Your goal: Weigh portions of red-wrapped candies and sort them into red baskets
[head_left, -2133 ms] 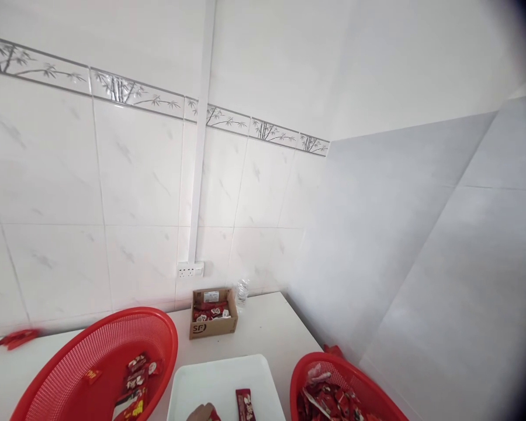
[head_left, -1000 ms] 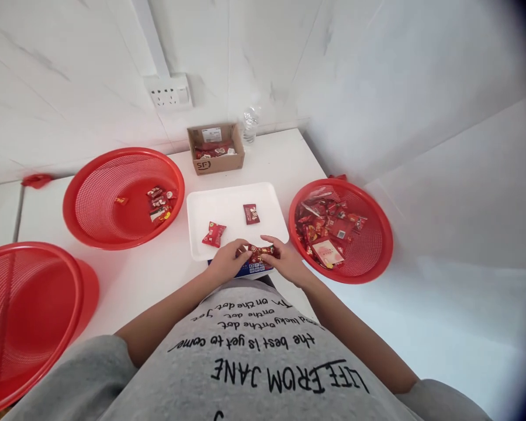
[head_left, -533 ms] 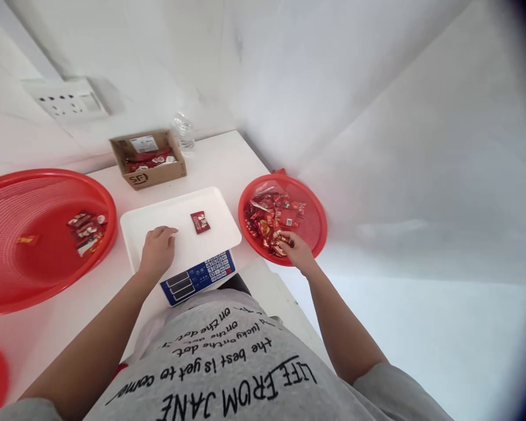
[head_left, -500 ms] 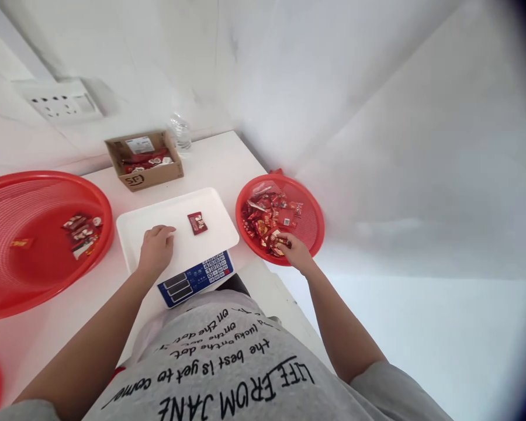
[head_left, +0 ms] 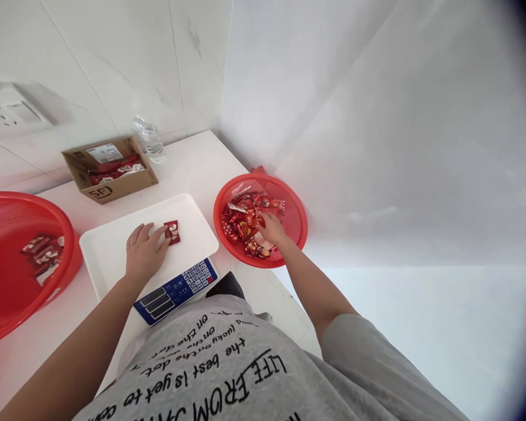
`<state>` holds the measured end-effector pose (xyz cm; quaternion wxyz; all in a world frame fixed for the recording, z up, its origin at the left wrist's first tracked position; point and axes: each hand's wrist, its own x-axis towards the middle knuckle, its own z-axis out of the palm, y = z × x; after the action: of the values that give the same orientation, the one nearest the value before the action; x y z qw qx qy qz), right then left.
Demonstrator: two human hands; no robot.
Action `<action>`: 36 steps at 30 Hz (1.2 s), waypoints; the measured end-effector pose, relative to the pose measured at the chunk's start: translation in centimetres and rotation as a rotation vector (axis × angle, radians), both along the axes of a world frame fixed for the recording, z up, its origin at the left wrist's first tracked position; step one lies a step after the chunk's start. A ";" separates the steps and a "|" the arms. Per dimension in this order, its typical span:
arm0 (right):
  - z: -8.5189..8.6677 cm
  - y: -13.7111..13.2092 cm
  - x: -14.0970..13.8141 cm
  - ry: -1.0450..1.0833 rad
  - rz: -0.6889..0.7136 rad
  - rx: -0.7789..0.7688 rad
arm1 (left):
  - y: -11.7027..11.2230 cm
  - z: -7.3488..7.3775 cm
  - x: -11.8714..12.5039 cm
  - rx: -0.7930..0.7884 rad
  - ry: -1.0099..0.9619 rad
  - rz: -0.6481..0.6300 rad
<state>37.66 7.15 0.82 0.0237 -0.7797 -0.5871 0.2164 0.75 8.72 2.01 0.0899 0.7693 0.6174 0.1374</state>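
Note:
My left hand (head_left: 145, 252) rests over the white tray (head_left: 109, 242) of a digital scale, its fingers spread. The index finger and thumb reach the left edge of a small dark red snack packet (head_left: 172, 233) that lies on the tray. My right hand (head_left: 272, 230) is inside the smaller red mesh basket (head_left: 298, 228), its fingertips pinched at a red packet (head_left: 261, 218) among several others. The fingers partly hide what they touch. Below the tray shows the scale's blue keypad panel (head_left: 177, 292).
At the left stands a larger red basket (head_left: 68, 245) with several packets inside. An open cardboard box (head_left: 125, 188) holding red packets sits at the back, beside a clear plastic bottle (head_left: 149, 139). Walls border the white table (head_left: 193, 166) behind and at right.
My left hand has moved right across the tray to the packet there. My right hand has shifted farther into the smaller basket, away from the gold-and-red packet it touched. The view has turned right.

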 end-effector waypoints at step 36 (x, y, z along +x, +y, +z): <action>-4.5 3.9 1.6 0.101 -0.160 0.068 | -3.0 0.9 -0.2 -0.067 0.040 -0.016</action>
<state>39.30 11.01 -3.65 0.0969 -0.8109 -0.5281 0.2327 0.57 5.67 2.93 0.1045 0.7732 0.6174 0.1005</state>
